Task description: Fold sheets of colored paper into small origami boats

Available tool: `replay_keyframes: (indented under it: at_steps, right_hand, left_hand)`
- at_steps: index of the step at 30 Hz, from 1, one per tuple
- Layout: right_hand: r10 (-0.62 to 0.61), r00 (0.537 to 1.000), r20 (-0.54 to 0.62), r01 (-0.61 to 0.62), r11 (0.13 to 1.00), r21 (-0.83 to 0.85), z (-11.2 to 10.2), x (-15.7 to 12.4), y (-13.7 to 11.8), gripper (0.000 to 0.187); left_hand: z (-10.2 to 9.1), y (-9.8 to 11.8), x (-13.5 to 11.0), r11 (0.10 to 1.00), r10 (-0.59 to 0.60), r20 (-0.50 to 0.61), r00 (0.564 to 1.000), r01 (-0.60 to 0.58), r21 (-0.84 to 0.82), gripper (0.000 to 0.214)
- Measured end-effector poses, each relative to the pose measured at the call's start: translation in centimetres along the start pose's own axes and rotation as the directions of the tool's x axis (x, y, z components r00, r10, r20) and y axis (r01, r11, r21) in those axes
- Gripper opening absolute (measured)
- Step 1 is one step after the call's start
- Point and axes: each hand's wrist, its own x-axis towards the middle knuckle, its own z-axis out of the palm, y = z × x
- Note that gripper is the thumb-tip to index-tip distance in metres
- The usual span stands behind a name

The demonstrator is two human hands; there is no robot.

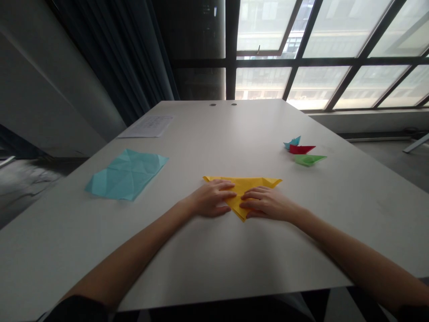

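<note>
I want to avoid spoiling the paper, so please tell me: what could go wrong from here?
Both the left hand and the right hand rest on the yellow paper; uneven pressure might skew a fold. Its far corners lie outside the fingers, so they could lift or shift. A wide forward sweep of the right hand might knock the small green folded paper beyond it.

An office or meeting room is suggested by the large white bench [214,143], with two round fittings [212,104] set near its far edge, by the printed paper [147,126] laid on it, and by the dark-framed windows [330,31], through which a building [294,43] is seen.
</note>
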Motion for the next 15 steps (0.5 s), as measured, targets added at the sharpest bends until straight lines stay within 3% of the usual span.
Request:
replay_keyframes:
  at_steps: [6, 15]
  right_hand:
    - [-0.01, 1.0, -0.021, 0.01, 1.0, -0.009, 0.33, -0.04, 0.01, 0.035]
    - [0.076, 0.997, 0.002, -0.076, 0.995, 0.059, -0.09, 0.22, -0.8, 0.053]
  left_hand:
    - [0.48, -0.06, -0.05, 0.998, 0.034, 0.0, 0.999, -0.034, -0.051, 0.037]
    - [0.5, 0.54, 0.36, 0.983, 0.106, -0.02, 0.994, -0.101, 0.154, 0.039]
